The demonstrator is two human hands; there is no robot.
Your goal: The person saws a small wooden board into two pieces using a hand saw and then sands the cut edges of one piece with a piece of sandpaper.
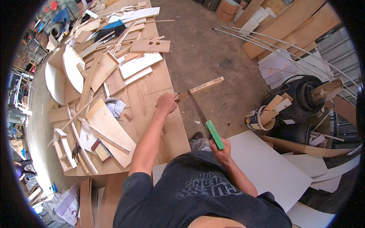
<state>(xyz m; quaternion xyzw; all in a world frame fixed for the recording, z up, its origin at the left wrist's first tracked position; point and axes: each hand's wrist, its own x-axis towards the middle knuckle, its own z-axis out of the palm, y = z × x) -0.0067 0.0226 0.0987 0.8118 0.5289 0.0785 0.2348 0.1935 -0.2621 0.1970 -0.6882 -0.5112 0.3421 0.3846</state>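
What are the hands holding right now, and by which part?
The right hand holds a saw by its green handle; the left hand grips a wooden strip just left of where the saw meets it.

One head-worn fisheye looks down, close above the torso, wide over the workbench

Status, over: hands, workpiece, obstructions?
Left hand gripping narrow pale wooden strip, end jutting past light-brown wooden table. Right hand holding green-handled saw, blade at strip. Scrap wood cluttering table beyond left hand; none seen against blade.
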